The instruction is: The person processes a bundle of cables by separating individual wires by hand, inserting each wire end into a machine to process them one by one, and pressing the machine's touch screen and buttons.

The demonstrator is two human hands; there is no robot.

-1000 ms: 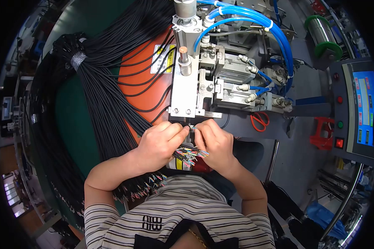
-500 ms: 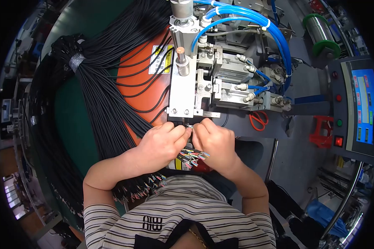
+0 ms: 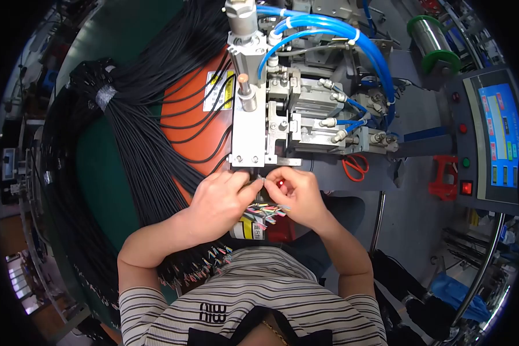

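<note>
Under the front of the metal press head (image 3: pixel 249 135), my left hand (image 3: pixel 222 202) is closed, its thumb and fingertips pinched together. My right hand (image 3: pixel 297 195) meets it there with thumb and forefinger in a pinch, the other fingers curled. Between the fingertips is something small and pale, too small to name. Just below the hands, stripped cable ends (image 3: pixel 265 213) fan out in several coloured wires. Black cables (image 3: pixel 141 150) run in a thick bundle to the left of my left hand, some passing across the orange surface (image 3: pixel 193 135) towards the press.
Blue air hoses (image 3: pixel 352 32) arch over the metal cylinders (image 3: pixel 317 109). Red-handled scissors (image 3: pixel 355 168) lie to the right of my right hand. A control panel with a screen (image 3: pixel 501 132) stands at the right, a wire spool (image 3: pixel 431 43) behind. More stripped cable ends (image 3: pixel 199 265) hang by my left forearm.
My right hand has turned and its fingers have opened out somewhat, baring the pinch and a red glint by the palm. My left hand has stayed nearly in place. The view has shifted slightly.
</note>
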